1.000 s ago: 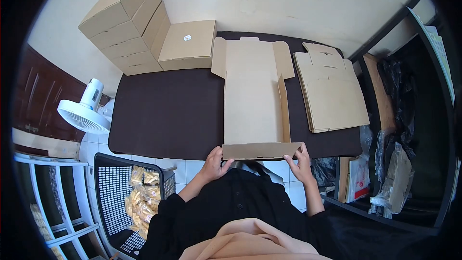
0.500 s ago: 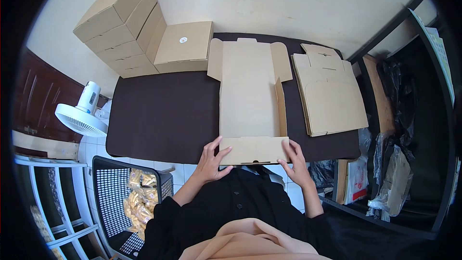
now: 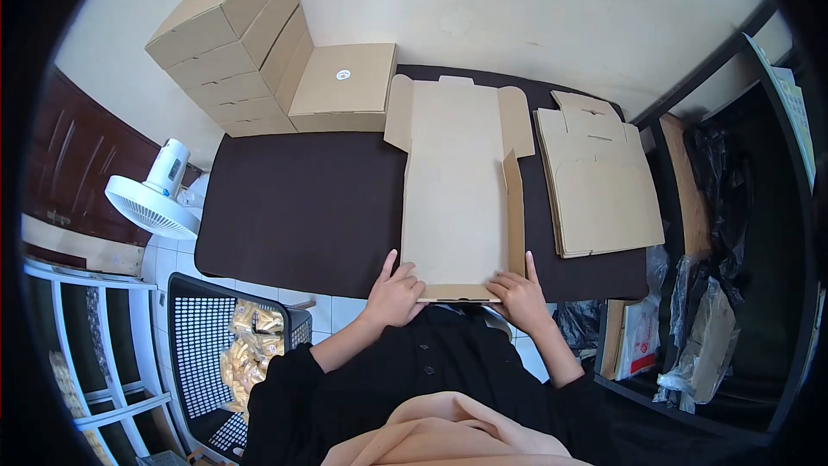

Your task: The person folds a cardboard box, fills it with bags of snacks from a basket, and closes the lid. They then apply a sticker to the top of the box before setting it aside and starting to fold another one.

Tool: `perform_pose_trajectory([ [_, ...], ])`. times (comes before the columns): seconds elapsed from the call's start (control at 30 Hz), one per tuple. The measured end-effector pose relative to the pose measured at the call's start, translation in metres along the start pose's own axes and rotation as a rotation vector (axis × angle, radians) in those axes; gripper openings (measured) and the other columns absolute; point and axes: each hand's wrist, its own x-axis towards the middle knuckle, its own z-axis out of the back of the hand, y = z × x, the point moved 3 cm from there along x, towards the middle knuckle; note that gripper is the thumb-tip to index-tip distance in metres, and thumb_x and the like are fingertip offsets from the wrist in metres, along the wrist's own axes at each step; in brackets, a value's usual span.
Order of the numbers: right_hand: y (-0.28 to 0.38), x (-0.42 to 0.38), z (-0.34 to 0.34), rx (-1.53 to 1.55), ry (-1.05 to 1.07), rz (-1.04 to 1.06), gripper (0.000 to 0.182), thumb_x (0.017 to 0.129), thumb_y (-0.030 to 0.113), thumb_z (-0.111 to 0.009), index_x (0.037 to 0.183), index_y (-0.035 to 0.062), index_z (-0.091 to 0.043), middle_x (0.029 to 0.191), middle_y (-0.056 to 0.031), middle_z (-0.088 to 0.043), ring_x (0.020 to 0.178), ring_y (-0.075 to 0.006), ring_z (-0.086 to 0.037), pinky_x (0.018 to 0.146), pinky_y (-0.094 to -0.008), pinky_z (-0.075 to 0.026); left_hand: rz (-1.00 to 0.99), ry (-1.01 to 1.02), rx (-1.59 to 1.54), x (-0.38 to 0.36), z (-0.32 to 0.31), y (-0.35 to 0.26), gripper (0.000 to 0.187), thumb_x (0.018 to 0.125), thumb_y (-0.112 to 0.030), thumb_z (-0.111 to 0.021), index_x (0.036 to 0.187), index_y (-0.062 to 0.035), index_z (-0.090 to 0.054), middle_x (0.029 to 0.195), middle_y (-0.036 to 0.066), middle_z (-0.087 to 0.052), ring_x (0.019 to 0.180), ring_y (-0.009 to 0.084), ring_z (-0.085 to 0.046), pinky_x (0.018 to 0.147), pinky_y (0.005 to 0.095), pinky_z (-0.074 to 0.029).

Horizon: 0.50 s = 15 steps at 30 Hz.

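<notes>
A partly folded cardboard box [image 3: 457,181] lies open along the table, its lid and side flaps spread toward the wall. Its right side wall stands up, and the front panel is now a narrow upright strip at the near edge. My left hand [image 3: 397,295] grips the near left corner, fingers curled over the front wall. At the near right corner, my right hand [image 3: 519,298] bends its fingers over the same wall, with one finger pointing up along the right side wall. Parts of both thumbs are hidden.
Flat cardboard boxes [image 3: 608,198] are piled on the dark tabletop [image 3: 297,207] at the right. Folded boxes [image 3: 228,43] are stacked at the back left beside a single stickered box [image 3: 345,82]. A white fan [image 3: 155,203] and a black basket [image 3: 198,362] of packets stand left; shelving [image 3: 690,207] stands right.
The front panel, which lay folded inward and wide in view, has been turned upright. Both hands have shifted inward onto its edge. The whole view has moved slightly.
</notes>
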Motion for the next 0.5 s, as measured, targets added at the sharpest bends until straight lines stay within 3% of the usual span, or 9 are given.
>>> perform_pose_trajectory([
  [0.07,0.001,0.001,0.0,0.017,0.178,-0.091,0.031,0.064,0.022,-0.07,0.092,0.0115,-0.062,0.086,-0.0019,-0.061,0.091,-0.0167,-0.059,0.108,-0.0537,-0.008,0.042,0.048,0.079,0.003,-0.001,-0.008,0.022,0.073,-0.027,-0.06,0.08,-0.0067,-0.061,0.078,0.009,-0.061,0.11,0.0234,-0.048,0.106,0.0515,-0.012],
  [0.2,0.012,0.008,-0.009,-0.026,0.228,-0.078,0.027,0.067,0.012,-0.063,0.094,0.0122,-0.063,0.088,-0.0021,-0.062,0.087,-0.0187,-0.06,0.107,-0.0515,-0.016,-0.029,0.142,0.009,0.022,-0.009,-0.025,0.01,0.071,-0.009,-0.055,0.081,-0.0074,-0.059,0.079,0.008,-0.059,0.094,0.0219,-0.056,0.105,0.049,-0.019],
  [0.23,0.014,0.009,-0.019,-0.002,0.199,-0.075,0.027,0.067,0.009,-0.061,0.094,0.0117,-0.064,0.087,-0.0031,-0.062,0.086,-0.0191,-0.06,0.104,-0.0487,-0.023,-0.082,0.049,-0.019,0.024,-0.009,-0.029,0.015,0.069,-0.004,-0.054,0.084,-0.0059,-0.057,0.081,0.008,-0.058,0.088,0.0228,-0.057,0.097,0.043,-0.035],
  [0.27,0.016,0.009,-0.026,0.021,0.169,-0.069,0.028,0.066,0.005,-0.058,0.093,0.0111,-0.064,0.086,-0.0041,-0.061,0.085,-0.0195,-0.06,0.101,-0.046,-0.03,-0.085,0.049,-0.02,0.026,-0.011,-0.029,0.015,0.069,-0.004,-0.054,0.084,-0.0059,-0.057,0.081,0.008,-0.058,0.088,0.0228,-0.057,0.097,0.043,-0.035],
  [0.3,0.019,0.012,-0.021,0.05,0.143,-0.087,0.029,0.066,0.002,-0.055,0.092,0.0095,-0.064,0.088,-0.005,-0.061,0.086,-0.02,-0.06,0.089,-0.0393,-0.043,-0.05,0.094,-0.122,0.027,-0.013,-0.028,0.022,0.067,-0.004,-0.055,0.089,-0.0055,-0.056,0.082,0.008,-0.057,0.09,0.0244,-0.057,0.091,0.0403,-0.039],
  [0.33,0.02,0.013,-0.02,0.049,0.141,-0.088,0.029,0.066,0.002,-0.055,0.092,0.0095,-0.064,0.088,-0.005,-0.061,0.086,-0.02,-0.06,0.089,-0.0393,-0.043,-0.014,0.14,-0.225,0.028,-0.015,-0.026,0.029,0.066,-0.003,-0.056,0.094,-0.0051,-0.055,0.083,0.008,-0.057,0.092,0.026,-0.056,0.086,0.0376,-0.044],
  [0.4,0.022,0.013,-0.015,0.113,0.036,-0.089,0.018,0.066,0.006,-0.057,0.083,0.0095,-0.063,0.077,-0.006,-0.059,0.077,-0.0226,-0.062,0.075,-0.0377,-0.049,-0.024,0.103,-0.227,0.026,-0.012,-0.027,0.026,0.067,-0.002,-0.055,0.093,-0.0042,-0.055,0.083,0.009,-0.058,0.09,0.0273,-0.057,0.08,0.0369,-0.046],
  [0.43,0.023,0.013,-0.013,0.114,0.037,-0.09,0.018,0.066,0.006,-0.057,0.083,0.0095,-0.063,0.077,-0.006,-0.059,0.077,-0.0226,-0.062,0.075,-0.0377,-0.049,-0.034,0.065,-0.229,0.025,-0.01,-0.028,0.024,0.067,-0.002,-0.054,0.091,-0.0032,-0.056,0.082,0.01,-0.059,0.088,0.0286,-0.057,0.074,0.0362,-0.048],
  [0.5,0.02,0.012,-0.015,0.173,0.245,-0.151,0.014,0.065,0.007,-0.057,0.077,0.0095,-0.064,0.072,-0.0069,-0.061,0.07,-0.0258,-0.063,0.063,-0.0377,-0.05,-0.007,0.184,-0.26,0.029,-0.009,-0.025,0.019,0.068,-0.001,-0.053,0.086,-0.0018,-0.056,0.081,0.013,-0.06,0.085,0.0299,-0.058,0.072,0.0377,-0.049],
])
